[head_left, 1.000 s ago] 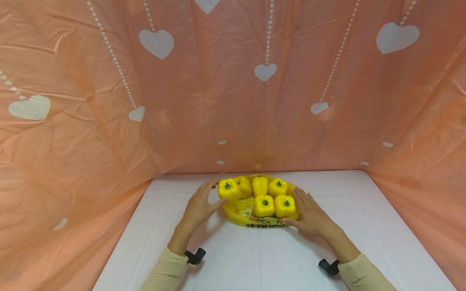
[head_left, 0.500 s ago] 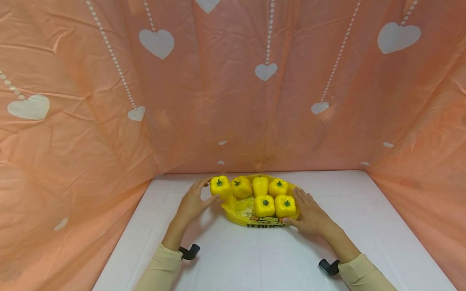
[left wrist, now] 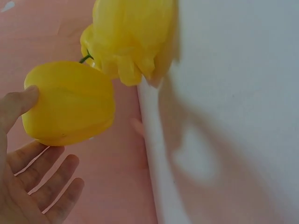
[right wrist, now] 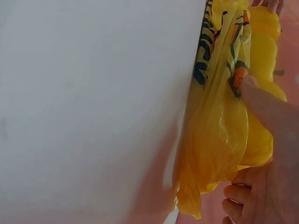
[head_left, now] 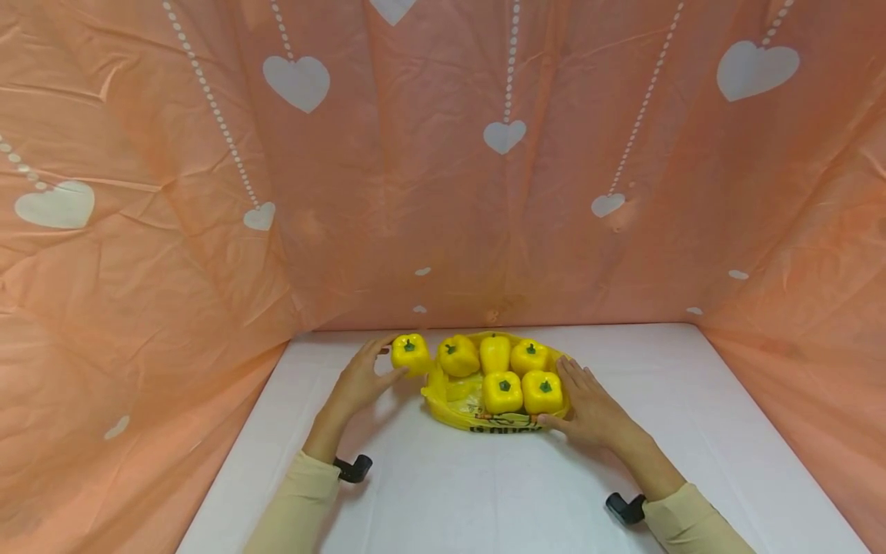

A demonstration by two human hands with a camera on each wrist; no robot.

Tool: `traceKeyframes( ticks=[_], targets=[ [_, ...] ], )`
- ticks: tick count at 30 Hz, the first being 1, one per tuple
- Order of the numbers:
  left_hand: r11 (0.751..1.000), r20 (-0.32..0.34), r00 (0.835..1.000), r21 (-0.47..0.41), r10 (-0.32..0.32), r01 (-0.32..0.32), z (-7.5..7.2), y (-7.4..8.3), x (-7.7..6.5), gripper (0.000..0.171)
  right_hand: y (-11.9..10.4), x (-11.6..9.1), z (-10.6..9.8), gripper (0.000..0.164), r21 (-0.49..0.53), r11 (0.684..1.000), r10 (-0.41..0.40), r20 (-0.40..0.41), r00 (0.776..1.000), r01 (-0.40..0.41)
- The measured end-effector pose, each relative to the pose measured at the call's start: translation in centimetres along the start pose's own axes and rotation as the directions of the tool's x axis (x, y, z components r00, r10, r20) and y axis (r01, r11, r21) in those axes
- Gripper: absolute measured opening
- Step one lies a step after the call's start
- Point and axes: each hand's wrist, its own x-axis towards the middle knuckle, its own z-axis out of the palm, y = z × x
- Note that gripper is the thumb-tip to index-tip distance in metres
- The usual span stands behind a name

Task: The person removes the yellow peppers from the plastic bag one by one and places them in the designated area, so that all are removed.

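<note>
Though aloft, pepper [left wrist: 70,105] between left fingertips [left wrist: 54,153]

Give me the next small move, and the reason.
Probably lower the held pepper onto the table just left of the bag: the left hand holds it up beyond the bag's left edge, while the right hand touches the bag's right side.

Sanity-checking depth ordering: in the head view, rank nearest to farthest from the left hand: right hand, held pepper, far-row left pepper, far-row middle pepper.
From the left hand:
1. Held pepper: at its fingertips, left of the bag.
2. Far-row left pepper: bag's left end.
3. Far-row middle pepper: next one right.
4. Right hand: bag's right side.
</note>
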Motion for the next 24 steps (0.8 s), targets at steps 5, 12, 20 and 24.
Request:
traceKeyframes(
  ticks=[5,12,20,24],
  targets=[
    [0.999,0.043,0.999,-0.036,-0.032,0.034,-0.1,-0.9,0.6,0.071,-0.1,-0.1,-0.1,0.116,0.010,1.000,0.005,0.002,1.000,-0.005],
    [0.996,0.078,0.996,-0.068,-0.047,0.052,-0.2,-2.3,1.5,0.069,-0.1,0.0,-0.1,0.115,0.011,1.000,0.001,0.003,1.000,-0.001],
    [0.992,0.119,0.991,-0.101,-0.064,0.077,-0.1,-3.2,2.3,0.070,-0.1,0.0,-0.1,0.114,0.009,1.000,0.004,0.005,1.000,-0.004],
    [0.992,0.141,0.988,-0.098,-0.066,0.080,-0.1,-3.6,2.7,0.070,-0.1,0.0,-0.1,0.114,0.014,1.000,0.010,0.009,1.000,-0.010]
  ],
)
